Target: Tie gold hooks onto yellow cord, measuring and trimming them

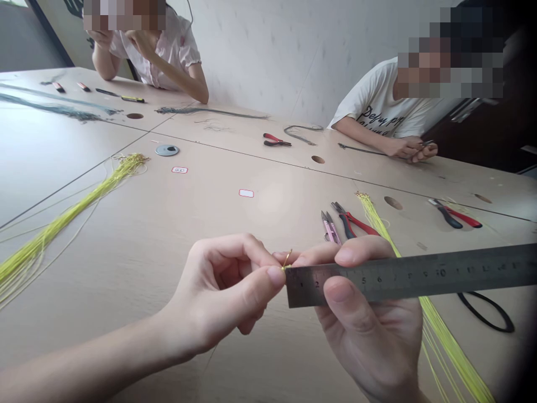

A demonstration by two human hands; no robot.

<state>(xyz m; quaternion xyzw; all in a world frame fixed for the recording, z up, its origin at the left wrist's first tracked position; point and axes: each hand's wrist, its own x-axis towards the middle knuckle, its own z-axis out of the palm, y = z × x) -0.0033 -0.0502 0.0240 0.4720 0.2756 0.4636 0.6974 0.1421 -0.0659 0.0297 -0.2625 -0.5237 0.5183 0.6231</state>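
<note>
My right hand (369, 324) grips a steel ruler (411, 275) that runs out to the right, thumb on its face and fingers behind it. My left hand (226, 285) pinches a thin yellow wire (287, 259) between thumb and forefinger, right at the ruler's left end. A short tip of the wire sticks up above the ruler's corner. Both hands hover over the pale wooden table (176, 235).
Yellow wire bundles lie at the left (62, 221) and at the right (440, 324). Red-handled pliers (354, 221) and small pink snips (330, 228) lie behind the ruler, more pliers (455, 214) farther right, a black loop (486, 310) beside them. Two other people sit at the table's far side.
</note>
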